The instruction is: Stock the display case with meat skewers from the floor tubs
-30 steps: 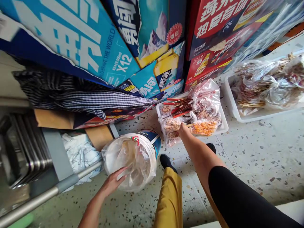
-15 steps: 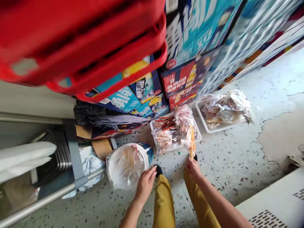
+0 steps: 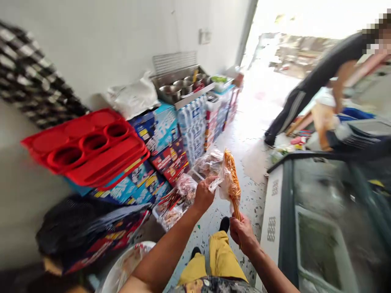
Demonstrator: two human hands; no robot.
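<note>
My right hand [image 3: 242, 234] grips the wooden sticks of a bundle of skewers [image 3: 232, 177], held upright in front of me. Orange-coloured food covers the upper part of the sticks. A clear plastic bag [image 3: 224, 183] clings to the bundle's left side. My left hand [image 3: 204, 195] pinches a loose edge of that bag and draws it out to the left. Below and left, on the floor, a white tray [image 3: 156, 212] holds more bagged skewers, partly hidden by my left arm. Behind it lies a second tray with plastic-wrapped skewers [image 3: 210, 162].
At lower left stands a white bucket [image 3: 111, 264] with a plastic liner. Drink cartons [image 3: 171, 160] and a red moulded tray [image 3: 88, 146] line the left. A glass-topped chest freezer [image 3: 320, 195] borders the right. Another person [image 3: 311, 89] leans over things by the bright doorway.
My right hand has lifted the skewer bundle from above the floor tray. My left hand has moved from beside the bucket onto the bag. The view has tilted up, showing the doorway and freezer.
</note>
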